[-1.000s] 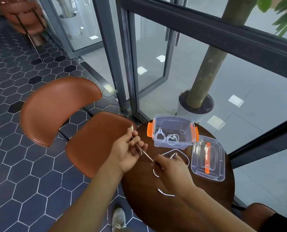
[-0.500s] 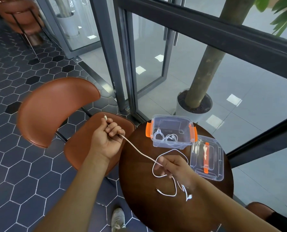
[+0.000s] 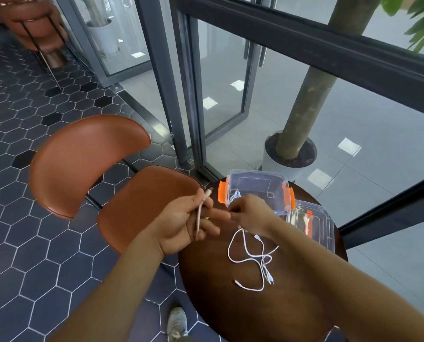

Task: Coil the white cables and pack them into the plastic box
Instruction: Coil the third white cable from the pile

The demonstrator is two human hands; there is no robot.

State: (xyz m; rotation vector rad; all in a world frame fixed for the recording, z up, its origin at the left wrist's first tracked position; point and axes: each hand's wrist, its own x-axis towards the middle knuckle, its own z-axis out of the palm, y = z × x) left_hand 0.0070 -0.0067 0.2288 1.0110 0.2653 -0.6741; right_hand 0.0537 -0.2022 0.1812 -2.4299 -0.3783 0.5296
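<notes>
left hand clamped on white cable, plug end up and away, long axis running toward the wrist | right hand pinched together, contents unclear | loose cables on round dark counter | plastic box open at far edge | brown chair, hexagon-tiled floor

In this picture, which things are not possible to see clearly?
- Head view: contents of the plastic box are partly hidden by the right hand.
- Where the white cable meets the right hand's grip is covered by the wrist.
- The cable end in the left hand is blurred.
- The lid shows an orange part, unclear.
</notes>
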